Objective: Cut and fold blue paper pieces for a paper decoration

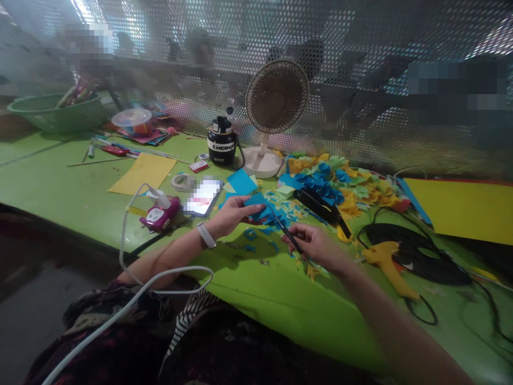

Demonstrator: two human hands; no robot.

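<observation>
My left hand (236, 214) pinches a small piece of blue paper (257, 207) between thumb and fingers above the green table top (80, 187). My right hand (312, 246) holds a pair of slim dark scissors (289, 237), whose blades reach the edge of the blue paper. Small cut scraps of blue and yellow paper (280, 219) lie on the table under both hands. A white smartwatch band (206, 236) circles my left wrist.
A heap of coloured paper pieces (340, 182) lies beyond my hands, with a black stapler-like tool (316, 206) at its edge. Nearby are a phone (203, 197), pink socket (160, 215), yellow glue gun (387, 267), black cords, yellow sheets, a fan and a flask.
</observation>
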